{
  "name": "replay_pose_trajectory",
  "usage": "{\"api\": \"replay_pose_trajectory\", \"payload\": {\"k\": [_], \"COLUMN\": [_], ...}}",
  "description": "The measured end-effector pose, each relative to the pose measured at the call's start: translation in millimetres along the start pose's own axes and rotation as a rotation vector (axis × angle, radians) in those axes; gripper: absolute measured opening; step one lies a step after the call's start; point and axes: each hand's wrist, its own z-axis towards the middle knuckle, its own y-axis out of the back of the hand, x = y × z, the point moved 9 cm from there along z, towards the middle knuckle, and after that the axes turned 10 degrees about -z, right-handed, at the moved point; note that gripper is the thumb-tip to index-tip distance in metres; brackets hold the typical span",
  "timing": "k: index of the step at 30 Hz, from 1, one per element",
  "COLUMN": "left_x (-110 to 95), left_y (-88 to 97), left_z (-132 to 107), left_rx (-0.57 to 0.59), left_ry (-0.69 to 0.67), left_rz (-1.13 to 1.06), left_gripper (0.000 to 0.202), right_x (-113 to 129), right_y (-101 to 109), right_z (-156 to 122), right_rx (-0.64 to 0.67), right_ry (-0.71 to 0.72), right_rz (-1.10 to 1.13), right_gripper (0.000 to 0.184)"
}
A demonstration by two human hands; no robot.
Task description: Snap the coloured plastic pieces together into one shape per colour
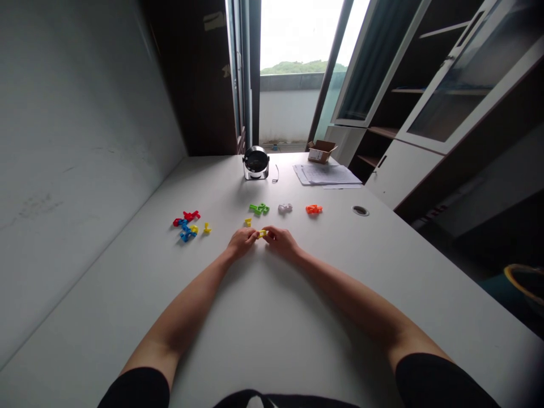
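Sitting open, cardboard box [322, 152] beyond hands [242, 242] [283, 241]

A pale wall [76, 141] runs along the left edge of the white tabletop [272, 340], meeting a dark wood panel [191, 73]. Beyond the far edge, a window [293, 39] shows overcast daylight and a hill [297, 68] — glass-fronted cabinets [425, 85] stand right.

Room on counter [348, 283] right of right hand [283, 241]; green piece [259, 208], gray piece [285, 208] obstruct forward path; red-blue cluster [186, 226] leftward.
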Motion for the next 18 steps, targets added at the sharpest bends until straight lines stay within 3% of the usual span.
{"api": "replay_pose_trajectory", "payload": {"k": [7, 12, 18], "left_x": [12.5, 11.8, 13.4], "left_y": [8.8, 28.1, 15.8], "left_z": [-0.1, -1.7, 3.9], "left_rx": [-0.146, -0.337, -0.281], "left_ry": [0.092, 0.077, 0.026], "left_rz": [0.146, 0.194, 0.228], "left_gripper": [0.039, 0.025, 0.038], "right_x": [3.2, -11.8, -16.5], "right_y": [-2.4, -8.1, -8.1], "right_z": [21.6, 38.9, 37.0], "right_rx": [0.007, -0.018, -0.076], "right_ry": [0.088, 0.014, -0.039], "right_rz": [-0.086, -0.188, -0.326], "right_gripper": [0.014, 0.016, 0.023]}}
